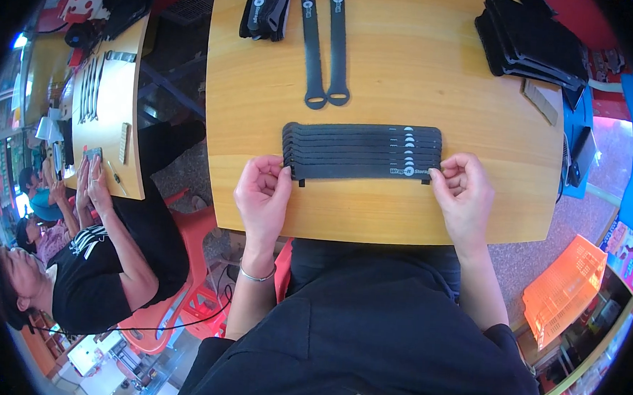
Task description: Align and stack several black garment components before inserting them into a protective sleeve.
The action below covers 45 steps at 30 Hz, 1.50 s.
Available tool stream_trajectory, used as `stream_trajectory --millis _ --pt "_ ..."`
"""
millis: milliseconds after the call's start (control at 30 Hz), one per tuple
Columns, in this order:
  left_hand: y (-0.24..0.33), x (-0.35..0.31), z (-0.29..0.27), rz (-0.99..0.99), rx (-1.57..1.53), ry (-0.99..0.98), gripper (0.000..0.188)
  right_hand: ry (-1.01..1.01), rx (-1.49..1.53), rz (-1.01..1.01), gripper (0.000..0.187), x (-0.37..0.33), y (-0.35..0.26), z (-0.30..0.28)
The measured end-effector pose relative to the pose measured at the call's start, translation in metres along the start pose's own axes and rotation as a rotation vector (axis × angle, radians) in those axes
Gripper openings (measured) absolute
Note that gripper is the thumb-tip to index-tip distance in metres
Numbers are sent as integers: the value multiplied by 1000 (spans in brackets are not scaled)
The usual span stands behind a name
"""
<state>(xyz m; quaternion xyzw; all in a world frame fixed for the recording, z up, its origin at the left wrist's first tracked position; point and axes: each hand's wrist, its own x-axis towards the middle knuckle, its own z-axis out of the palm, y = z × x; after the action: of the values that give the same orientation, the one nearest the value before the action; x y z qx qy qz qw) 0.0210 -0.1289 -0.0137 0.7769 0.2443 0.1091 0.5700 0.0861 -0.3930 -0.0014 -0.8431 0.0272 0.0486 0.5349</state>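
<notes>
Several black hook-and-loop straps [354, 154] lie overlapped in a neat row on the wooden table, pale print lined up near their right ends. My left hand [263, 195] pinches the left end of the nearest strap, thumb against its edge. At the opposite end, my right hand [464, 198] grips the same strap between thumb and fingers. Small dark tabs poke out below the row by each hand. Farther off, two single straps [314, 54] with slotted oval ends lie side by side, pointing toward me.
A bundle of straps [263, 9] sits at the far left of the table [401, 216], with a black stack [529, 40] at the far right. To the right stands an orange basket [562, 289]. On the left, another person [106, 258] works at a separate table [112, 144].
</notes>
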Motion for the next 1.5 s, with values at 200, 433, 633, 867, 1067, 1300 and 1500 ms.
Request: stream_trajectory --millis 200,433,633,867,1067,1300,1500 --pt "0 0 -2 8 -2 1 15 -3 -15 -24 16 -1 -2 0" --pt "21 -17 -8 225 275 45 25 -28 208 -67 14 -7 19 -12" --pt "48 -29 20 653 645 -295 62 -122 -292 -560 38 -16 -12 -7" --pt "36 -34 43 683 908 -539 80 -259 -712 -649 60 -31 -5 -6" --pt "32 -34 45 681 917 -546 80 -254 -797 -648 66 -36 3 -7" --pt "33 -33 46 683 908 -552 82 26 -403 -546 50 -34 23 -10" --pt "32 -34 45 687 905 -545 83 42 -476 -568 41 -34 12 -6"
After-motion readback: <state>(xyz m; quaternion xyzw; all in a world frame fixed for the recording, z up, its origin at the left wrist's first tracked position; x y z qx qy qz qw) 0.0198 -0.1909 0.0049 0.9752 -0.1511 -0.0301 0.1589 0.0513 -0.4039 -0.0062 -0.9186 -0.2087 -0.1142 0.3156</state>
